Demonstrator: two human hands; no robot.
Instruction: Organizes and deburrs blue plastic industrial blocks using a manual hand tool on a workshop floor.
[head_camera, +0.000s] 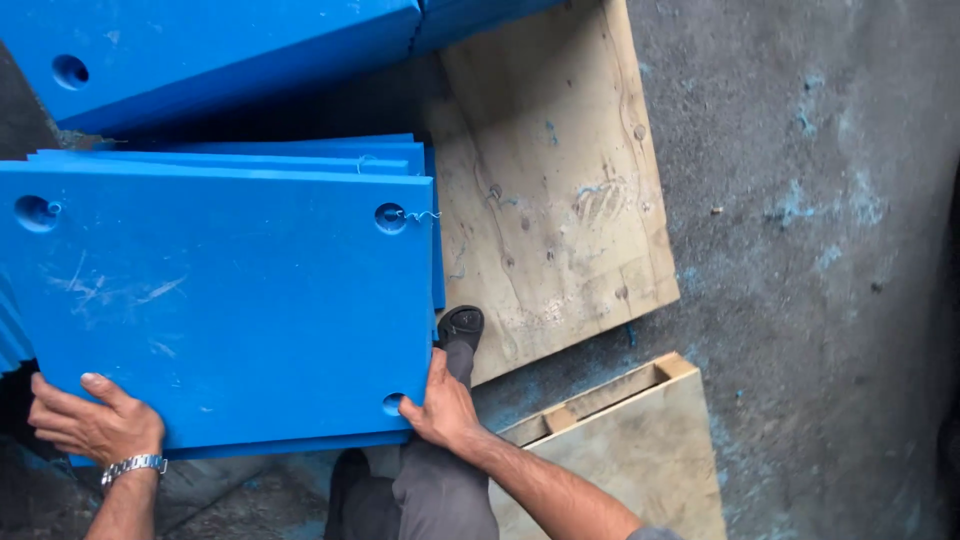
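Observation:
A large blue plastic slab (220, 300) with round holes near its corners is held flat above a stack of similar blue slabs (300, 150). My left hand (95, 420), with a metal watch on the wrist, grips the slab's near left edge. At the near right corner my right hand (440, 405) grips the slab, thumb by a corner hole. A curl of plastic shaving hangs from the far right hole (390, 217).
Another blue slab (200, 50) leans at the top left. A plywood sheet (560, 190) lies under the stack, a second wooden board (630, 440) near my leg. My dark shoe (460, 325) stands on the plywood. Grey concrete floor (820, 250) spreads to the right.

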